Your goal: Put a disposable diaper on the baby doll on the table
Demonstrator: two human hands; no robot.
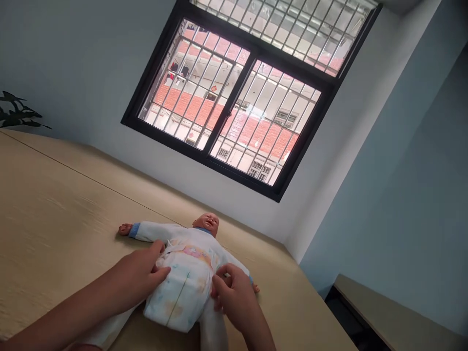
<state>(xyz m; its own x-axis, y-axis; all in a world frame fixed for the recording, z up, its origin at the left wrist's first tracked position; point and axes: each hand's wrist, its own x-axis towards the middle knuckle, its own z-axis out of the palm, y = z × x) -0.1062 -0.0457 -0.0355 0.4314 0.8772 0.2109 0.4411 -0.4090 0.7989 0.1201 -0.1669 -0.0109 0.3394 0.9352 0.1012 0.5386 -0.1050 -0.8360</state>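
Observation:
A baby doll (209, 222) in a white top with blue cuffs lies on its back on the table, arms spread wide. Over its lower body is a white diaper (179, 287) with a printed waistband and a line down the front. At the diaper's left side, my left hand (151, 270) has its thumb on the front and its fingers around the edge. My right hand (232, 290) is closed, with curled fingers at the opposite side edge; its fingertips are partly hidden. White-covered doll legs (213, 324) show below.
The pale wooden table (54, 204) has a seam running across it and meets the wall at the back. A barred window (226, 107) is above. Leaves of a plant (18, 112) show at far left, and a second piece of furniture (380, 312) stands at lower right.

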